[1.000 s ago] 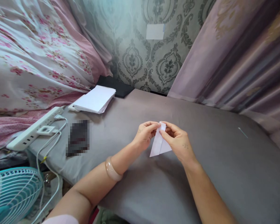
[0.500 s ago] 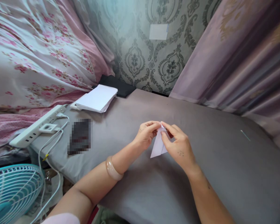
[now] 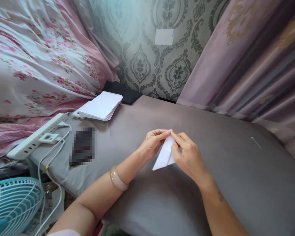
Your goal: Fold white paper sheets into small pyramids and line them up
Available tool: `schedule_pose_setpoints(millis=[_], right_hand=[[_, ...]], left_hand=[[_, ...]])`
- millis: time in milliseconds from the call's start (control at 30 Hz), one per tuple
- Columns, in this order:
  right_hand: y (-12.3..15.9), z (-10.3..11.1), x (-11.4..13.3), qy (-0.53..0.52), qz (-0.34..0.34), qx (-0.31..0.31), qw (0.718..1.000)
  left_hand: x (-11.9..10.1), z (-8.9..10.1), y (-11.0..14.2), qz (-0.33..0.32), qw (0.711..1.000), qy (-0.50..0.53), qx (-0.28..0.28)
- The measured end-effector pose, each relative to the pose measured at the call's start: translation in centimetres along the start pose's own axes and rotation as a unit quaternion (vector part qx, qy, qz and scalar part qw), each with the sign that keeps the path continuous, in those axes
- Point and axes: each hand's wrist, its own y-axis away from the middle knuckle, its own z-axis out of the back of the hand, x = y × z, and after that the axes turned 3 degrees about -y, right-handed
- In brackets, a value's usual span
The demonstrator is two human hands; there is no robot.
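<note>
A folded sheet of white paper [image 3: 164, 154], narrow at the top and wider below, is held up over the grey-covered surface [image 3: 142, 200]. My left hand [image 3: 154, 141] pinches its top tip from the left, thumb and fingers together. From the other side, my right hand [image 3: 188, 152] grips the same tip and the right edge, its thumb lying along the paper. The fingertips of both hands meet at the point and partly hide it. A pale bangle [image 3: 119, 179] circles my left forearm.
At the back left lies a stack of white paper [image 3: 101, 104] beside a black item [image 3: 124, 92]. A white power strip [image 3: 36, 136] with cables runs along the left edge, near a blurred dark object [image 3: 82, 146]. A teal fan [image 3: 14, 205] stands lower left; a thin stick [image 3: 256, 143] lies right.
The folded paper has tilted, its lower end swinging left and toward me. Both hands keep hold of the tip. The whole view has shifted slightly.
</note>
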Motion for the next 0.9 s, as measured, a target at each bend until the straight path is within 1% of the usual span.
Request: schedule_pose_setpoints(millis=[33,67,100,133,167,200,267,400,533,600,667,733,767,833,900], right_hand=[[-0.2,0.2,-0.2,-0.101,-0.046,0.001,0.994],[-0.4,0.2,-0.4,-0.198,-0.097,0.0,0.975],[-0.6,0.3,-0.6,-0.276,-0.147,-0.002,0.95],[-0.8,0.2,-0.7,-0.33,-0.189,-0.007,0.925],[-0.9,0.1,-0.9,-0.361,-0.218,-0.013,0.907],[-0.9,-0.1,-1.0,-0.375,-0.232,-0.017,0.898],[-0.9,-0.6,-1.0,-0.376,-0.235,-0.026,0.896],[-0.8,-1.2,-1.0,-0.335,-0.226,-0.038,0.914],[-0.8,-1.4,-1.3,-0.281,-0.192,-0.036,0.94],[-0.8,-1.4,-1.6,-0.271,-0.186,-0.033,0.944],[-0.9,-1.6,-2.2,-0.277,-0.191,-0.023,0.941],[-1.0,-1.9,-3.0,-0.309,-0.214,0.002,0.927],[-1.0,-2.1,-3.5,-0.336,-0.231,0.02,0.913],[-1.0,-2.5,-4.5,-0.393,-0.275,0.064,0.875],[-1.0,-2.9,-5.3,-0.43,-0.299,0.08,0.848]], left_hand=[[0.0,0.0,0.0,-0.001,1.0,0.0,-0.005],[0.0,-0.1,0.0,-0.005,1.0,0.001,-0.013],[0.0,-0.1,0.0,-0.01,1.0,0.0,-0.019],[0.0,-0.2,0.0,-0.016,1.0,0.001,-0.025],[0.0,-0.3,0.1,-0.022,0.999,0.001,-0.031],[0.0,-0.4,0.1,-0.026,0.999,0.001,-0.035],[0.2,-0.4,0.1,-0.035,0.999,-0.008,-0.041],[0.6,-0.3,0.2,-0.045,0.997,-0.046,-0.044],[0.9,-0.1,0.1,-0.034,0.998,-0.043,-0.03],[1.0,0.1,0.0,-0.024,0.999,-0.042,-0.023],[1.2,0.3,-0.3,-0.017,0.998,-0.049,-0.02],[1.4,0.6,-0.7,-0.016,0.998,-0.065,-0.022],[1.6,0.9,-0.9,-0.017,0.997,-0.075,-0.027],[2.0,1.4,-1.5,-0.017,0.994,-0.099,-0.036],[2.5,1.9,-2.0,-0.011,0.992,-0.117,-0.047]])
